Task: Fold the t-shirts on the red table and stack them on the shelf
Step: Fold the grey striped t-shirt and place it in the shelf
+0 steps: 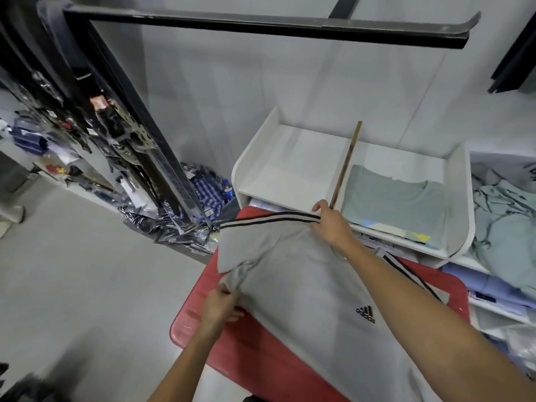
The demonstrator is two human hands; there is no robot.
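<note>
Grey cotton t-shirt with black-and-white striped shoulders and a small black logo lies spread face-up across the red plastic table, its collar toward the table's far edge and its hem running off the near edge out of view; the left hand pinches bunched cloth below the left sleeve, at the table's left edge, while the right hand clamps the striped shoulder seam near the far edge, just in front of the white two-bay shelf.

Risks, as I judge them: the left sleeve already overhangs the far-left corner, so a pull from either hand could drag the whole shirt off that side and onto the floor; the cloth under the left fingers is crumpled, and folding over it would likely press a crease in; the right hand sits close to the thin wooden divider strip leaning between the shelf's bays, and a careless lift could knock it loose; the pale green folded t-shirt in the right bay could be pushed askew when the grey one is stacked on it.
</note>
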